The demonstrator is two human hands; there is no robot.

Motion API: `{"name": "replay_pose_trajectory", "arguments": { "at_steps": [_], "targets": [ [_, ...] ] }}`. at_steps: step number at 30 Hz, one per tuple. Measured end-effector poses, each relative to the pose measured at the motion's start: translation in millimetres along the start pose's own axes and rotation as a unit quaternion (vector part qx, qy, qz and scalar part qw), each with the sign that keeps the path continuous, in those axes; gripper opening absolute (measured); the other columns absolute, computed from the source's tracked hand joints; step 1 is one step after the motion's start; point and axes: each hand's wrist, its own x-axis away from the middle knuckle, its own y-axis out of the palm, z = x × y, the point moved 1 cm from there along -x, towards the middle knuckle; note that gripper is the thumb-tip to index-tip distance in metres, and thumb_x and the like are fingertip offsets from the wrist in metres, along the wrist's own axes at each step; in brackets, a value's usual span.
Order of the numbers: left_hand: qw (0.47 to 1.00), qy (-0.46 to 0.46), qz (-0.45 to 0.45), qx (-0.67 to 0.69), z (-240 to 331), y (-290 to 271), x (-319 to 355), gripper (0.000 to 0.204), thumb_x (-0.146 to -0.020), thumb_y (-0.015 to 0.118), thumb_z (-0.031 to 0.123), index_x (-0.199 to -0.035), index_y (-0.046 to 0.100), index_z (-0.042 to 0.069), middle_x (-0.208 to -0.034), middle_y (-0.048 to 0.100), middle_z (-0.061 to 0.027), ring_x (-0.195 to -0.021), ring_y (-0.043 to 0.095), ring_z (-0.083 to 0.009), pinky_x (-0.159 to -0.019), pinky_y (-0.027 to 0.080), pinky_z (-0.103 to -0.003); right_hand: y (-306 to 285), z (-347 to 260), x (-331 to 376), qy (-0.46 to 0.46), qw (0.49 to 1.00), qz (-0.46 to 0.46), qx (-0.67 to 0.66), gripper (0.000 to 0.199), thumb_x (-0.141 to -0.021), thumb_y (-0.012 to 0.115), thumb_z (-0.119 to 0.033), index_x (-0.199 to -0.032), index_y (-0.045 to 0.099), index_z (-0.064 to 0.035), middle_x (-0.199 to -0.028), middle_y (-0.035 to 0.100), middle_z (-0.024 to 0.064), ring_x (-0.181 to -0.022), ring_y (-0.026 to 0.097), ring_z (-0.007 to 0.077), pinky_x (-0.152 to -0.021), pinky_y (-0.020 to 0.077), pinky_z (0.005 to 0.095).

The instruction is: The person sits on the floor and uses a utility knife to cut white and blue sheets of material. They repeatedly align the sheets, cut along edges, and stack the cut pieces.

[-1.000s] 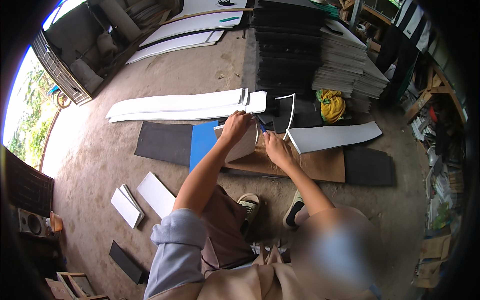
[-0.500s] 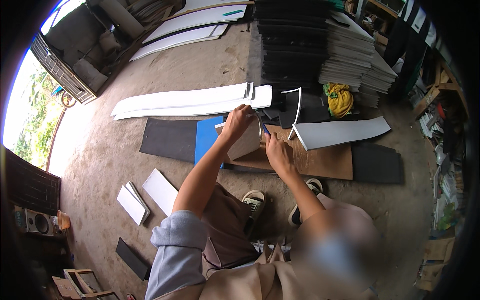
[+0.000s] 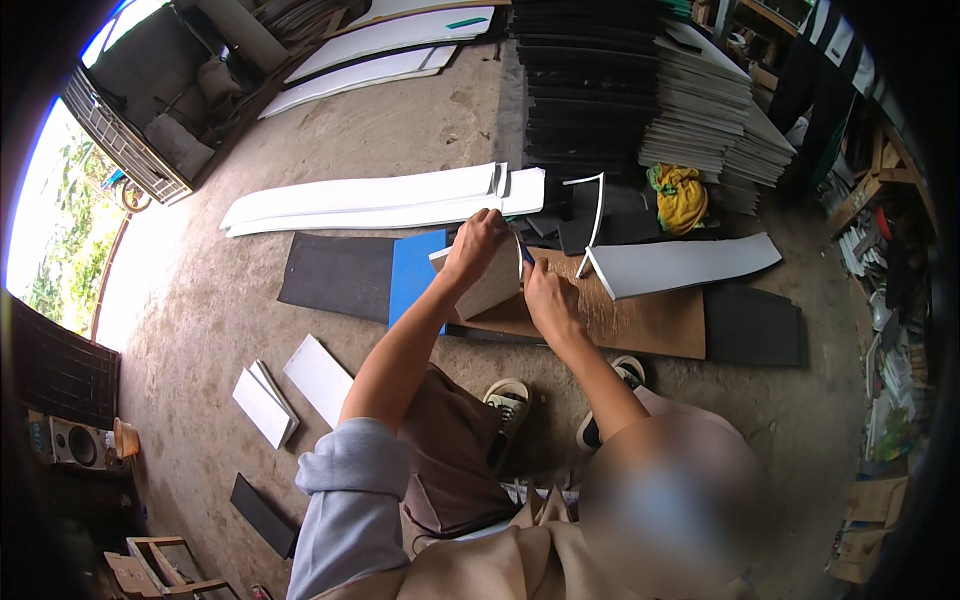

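My left hand is closed on the upper edge of a pale foam sheet, holding it tilted up over a brown board. In my right hand is a blue-handled tool, which looks like a cutter knife; its blade is hard to make out. The tool is at the sheet's right edge, where a thin white strip curves away. A blue sheet lies under the board's left end, beside a dark sheet.
Long white foam sheets lie beyond my hands. To the right are a grey-white panel, a bent white strip and a yellow-green cloth. Tall black stacks stand behind. White pieces lie on the floor at left.
My right hand has drawn slightly toward me and to the left with the blue-handled tool, along the sheet's edge. My left hand stays on the sheet.
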Motion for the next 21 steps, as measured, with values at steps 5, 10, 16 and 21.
{"name": "replay_pose_trajectory", "arguments": {
  "at_steps": [5, 10, 16, 21],
  "targets": [
    [1.0, 0.028, 0.008, -0.004, 3, -3, 4, 0.017, -0.071, 0.06, 0.008, -0.083, 0.051, 0.0, -0.082, 0.055, -0.0158, -0.077, 0.054, -0.0318, -0.067, 0.045, -0.038, -2, -6, -10, 0.006, 0.999, -0.027, -0.02, 0.034, -0.089, 0.036, -0.027, -0.075, 0.051, -0.0004, -0.05, 0.056, 0.014, -0.047, 0.059, 0.0261, -0.04, 0.0486, 0.0316],
    [1.0, -0.005, -0.009, -0.013, 6, -8, 6, 0.017, -0.072, 0.059, 0.009, -0.083, 0.051, -0.001, -0.081, 0.055, -0.0154, -0.077, 0.055, -0.0313, -0.067, 0.045, -0.038, -15, -10, -2, 0.029, 0.997, -0.053, -0.048, 0.035, -0.089, 0.035, -0.027, -0.072, 0.051, -0.0007, -0.051, 0.056, 0.0151, -0.05, 0.06, 0.027, -0.042, 0.0493, 0.0324],
    [1.0, 0.007, -0.014, -0.019, -8, -6, 7, 0.022, -0.075, 0.058, 0.014, -0.089, 0.051, -0.001, -0.087, 0.054, -0.0178, -0.079, 0.055, -0.034, -0.067, 0.045, -0.039, -15, -16, 1, 0.024, 0.998, -0.061, -0.024, 0.034, -0.089, 0.037, -0.027, -0.07, 0.05, -0.0022, -0.051, 0.056, 0.0133, -0.05, 0.06, 0.0264, -0.042, 0.0494, 0.0324],
    [0.999, 0.031, -0.013, -0.02, 1, -2, 7, 0.022, -0.074, 0.059, 0.013, -0.089, 0.051, -0.001, -0.087, 0.054, -0.0174, -0.079, 0.055, -0.034, -0.068, 0.045, -0.039, -13, -10, -10, 0.011, 0.999, -0.037, -0.008, 0.034, -0.089, 0.037, -0.027, -0.069, 0.051, -0.0032, -0.051, 0.057, 0.0125, -0.05, 0.06, 0.0255, -0.042, 0.0493, 0.0325]
  ]
}}
